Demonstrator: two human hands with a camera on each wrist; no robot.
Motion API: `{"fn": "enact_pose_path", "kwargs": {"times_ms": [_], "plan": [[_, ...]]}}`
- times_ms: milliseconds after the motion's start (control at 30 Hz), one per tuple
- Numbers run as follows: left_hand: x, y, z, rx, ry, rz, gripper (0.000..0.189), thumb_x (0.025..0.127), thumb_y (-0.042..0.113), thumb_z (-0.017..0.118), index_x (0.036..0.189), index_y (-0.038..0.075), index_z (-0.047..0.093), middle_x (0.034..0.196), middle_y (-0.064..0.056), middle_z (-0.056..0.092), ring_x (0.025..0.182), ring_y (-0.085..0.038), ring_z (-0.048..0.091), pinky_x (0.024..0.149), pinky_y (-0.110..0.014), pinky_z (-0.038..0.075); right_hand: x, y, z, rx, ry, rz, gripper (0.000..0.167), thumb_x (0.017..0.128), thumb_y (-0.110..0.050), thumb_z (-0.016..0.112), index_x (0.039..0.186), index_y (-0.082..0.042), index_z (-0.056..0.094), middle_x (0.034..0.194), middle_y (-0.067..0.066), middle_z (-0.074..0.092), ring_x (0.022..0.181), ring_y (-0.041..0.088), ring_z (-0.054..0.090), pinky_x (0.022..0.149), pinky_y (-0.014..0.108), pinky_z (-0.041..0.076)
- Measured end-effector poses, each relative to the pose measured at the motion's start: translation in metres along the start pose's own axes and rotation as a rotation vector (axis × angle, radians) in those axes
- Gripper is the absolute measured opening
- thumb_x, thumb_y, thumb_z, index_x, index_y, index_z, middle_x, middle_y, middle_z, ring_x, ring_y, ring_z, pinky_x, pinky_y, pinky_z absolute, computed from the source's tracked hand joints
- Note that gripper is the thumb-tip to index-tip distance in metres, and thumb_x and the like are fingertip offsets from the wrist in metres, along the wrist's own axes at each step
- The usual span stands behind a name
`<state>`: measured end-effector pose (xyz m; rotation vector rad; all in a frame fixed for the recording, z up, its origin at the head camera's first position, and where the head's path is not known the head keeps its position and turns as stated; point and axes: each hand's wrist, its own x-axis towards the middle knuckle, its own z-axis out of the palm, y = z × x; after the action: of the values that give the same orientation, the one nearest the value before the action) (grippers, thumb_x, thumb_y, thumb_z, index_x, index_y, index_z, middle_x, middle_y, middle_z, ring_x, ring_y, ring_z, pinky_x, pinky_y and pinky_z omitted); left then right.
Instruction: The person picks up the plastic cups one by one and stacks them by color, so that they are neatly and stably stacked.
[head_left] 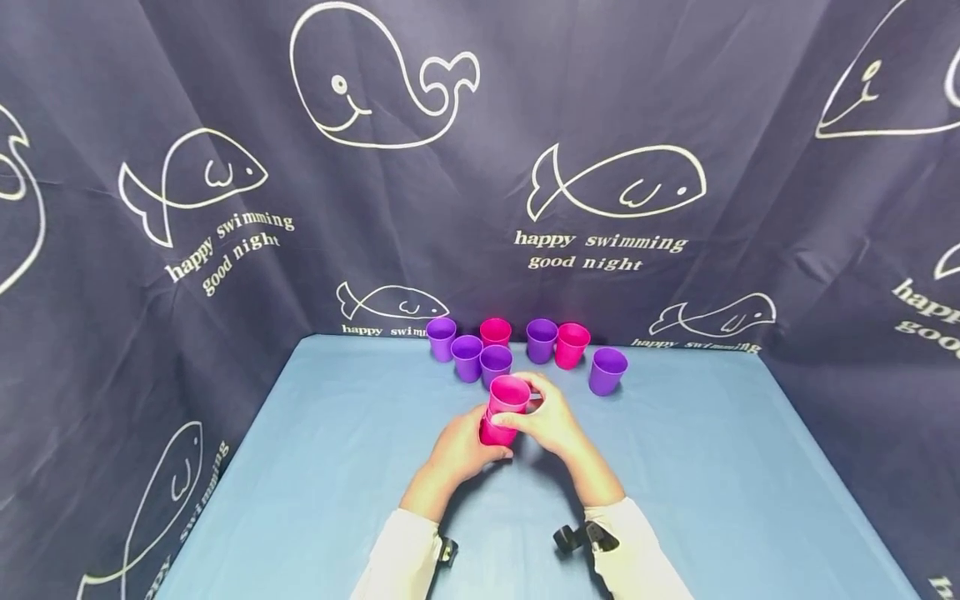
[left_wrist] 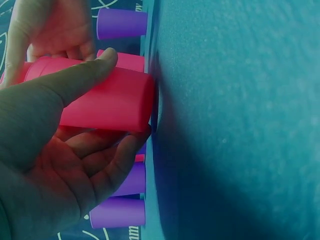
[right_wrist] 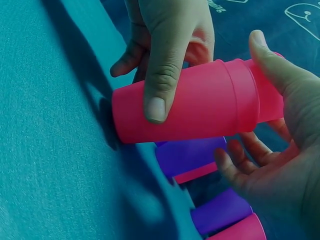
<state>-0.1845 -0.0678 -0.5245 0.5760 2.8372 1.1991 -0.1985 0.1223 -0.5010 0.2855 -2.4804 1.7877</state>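
My left hand [head_left: 459,447] grips the lower pink cup [right_wrist: 185,107], with the thumb on one side and the fingers on the other. An upper pink cup [head_left: 509,392] sits partly inside it, held near its rim by my right hand [head_left: 553,422] between thumb and fingers. Two close rims show at the joint in the right wrist view, so the lower part looks like nested cups; how many I cannot tell. In the left wrist view, the base of the lower cup [left_wrist: 110,100] is close to the table; whether it touches is unclear.
Behind the hands, purple cups [head_left: 467,358] and pink cups [head_left: 573,346] stand mouth up near the back edge of the blue table [head_left: 337,467]. One purple cup [head_left: 607,372] stands apart to the right. A dark curtain [head_left: 480,208] with white fish drawings surrounds the back and sides.
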Motion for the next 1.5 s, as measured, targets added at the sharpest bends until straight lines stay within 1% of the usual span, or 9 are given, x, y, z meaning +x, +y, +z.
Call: {"fn": "enact_pose_path", "kwargs": {"times_ms": [100,200,333,467,733,867,1067,1200,1500], "plan": [[0.006,0.002,-0.001,-0.006,0.009,0.014,0.065,0.074,0.027,0.096,0.130,0.013,0.067,0.114,-0.007,0.078,0.102,-0.026,0.074,0.092,-0.042,0.059,0.004,-0.001,-0.005,-0.010,0.007,-0.007,0.066,0.072,-0.015,0.097,0.132,-0.012,0.067,0.124,0.011,0.069,0.100,0.011,0.066,0.092,0.041,0.058],[0.008,0.004,-0.001,-0.007,0.007,0.029,0.066,0.074,0.027,0.096,0.131,0.011,0.067,0.114,-0.008,0.078,0.103,-0.027,0.074,0.093,-0.043,0.059,0.004,-0.001,-0.007,-0.010,0.009,0.007,0.067,0.072,-0.014,0.097,0.132,-0.011,0.067,0.124,0.012,0.069,0.100,0.011,0.066,0.092,0.040,0.058],[0.004,0.003,-0.001,-0.013,-0.006,0.012,0.064,0.074,0.026,0.097,0.129,0.010,0.068,0.113,-0.008,0.079,0.101,-0.027,0.074,0.092,-0.042,0.060,0.000,-0.001,-0.006,-0.009,-0.027,0.023,0.068,0.072,-0.015,0.097,0.132,-0.010,0.066,0.124,0.013,0.070,0.099,0.013,0.067,0.090,0.035,0.058],[0.001,-0.001,-0.002,-0.023,-0.011,-0.009,0.065,0.075,0.026,0.096,0.131,0.011,0.067,0.115,-0.008,0.078,0.104,-0.026,0.074,0.095,-0.043,0.059,0.000,0.001,-0.001,0.007,-0.052,0.016,0.067,0.073,-0.015,0.097,0.132,-0.010,0.066,0.123,0.014,0.070,0.098,0.016,0.068,0.088,0.035,0.058],[0.011,0.002,-0.005,-0.017,-0.019,-0.004,0.066,0.075,0.026,0.096,0.132,0.011,0.067,0.119,-0.009,0.078,0.108,-0.029,0.074,0.097,-0.045,0.059,0.008,-0.002,-0.007,0.006,-0.065,-0.008,0.067,0.073,-0.011,0.095,0.133,-0.009,0.065,0.125,0.015,0.070,0.101,0.019,0.068,0.089,0.038,0.059],[0.011,0.000,-0.006,-0.007,-0.029,-0.001,0.065,0.074,0.027,0.097,0.128,0.010,0.068,0.116,-0.008,0.078,0.106,-0.028,0.074,0.096,-0.044,0.059,0.006,-0.001,-0.007,0.005,-0.080,0.000,0.067,0.074,-0.011,0.095,0.134,-0.009,0.065,0.126,0.014,0.070,0.102,0.018,0.068,0.090,0.035,0.059],[0.006,-0.006,-0.005,0.000,-0.046,-0.035,0.063,0.072,0.027,0.098,0.126,0.011,0.069,0.115,-0.006,0.078,0.106,-0.025,0.074,0.097,-0.043,0.059,0.002,0.000,-0.003,-0.011,-0.127,-0.014,0.067,0.076,-0.013,0.094,0.136,-0.006,0.064,0.128,0.017,0.069,0.107,0.019,0.065,0.095,0.043,0.057],[0.007,-0.006,-0.005,-0.009,-0.044,-0.006,0.064,0.073,0.026,0.098,0.127,0.011,0.068,0.116,-0.007,0.078,0.107,-0.027,0.074,0.098,-0.045,0.058,0.001,0.000,-0.005,-0.011,-0.133,-0.040,0.064,0.076,-0.010,0.093,0.134,-0.005,0.065,0.127,0.018,0.069,0.109,0.021,0.065,0.096,0.049,0.058],[0.003,-0.007,-0.004,-0.020,-0.038,0.028,0.068,0.074,0.027,0.097,0.131,0.010,0.065,0.118,-0.007,0.077,0.108,-0.028,0.074,0.098,-0.046,0.059,-0.002,-0.003,-0.006,0.007,-0.207,-0.054,0.063,0.076,-0.010,0.094,0.132,-0.004,0.066,0.128,0.019,0.068,0.111,0.018,0.063,0.098,0.049,0.058]]}}
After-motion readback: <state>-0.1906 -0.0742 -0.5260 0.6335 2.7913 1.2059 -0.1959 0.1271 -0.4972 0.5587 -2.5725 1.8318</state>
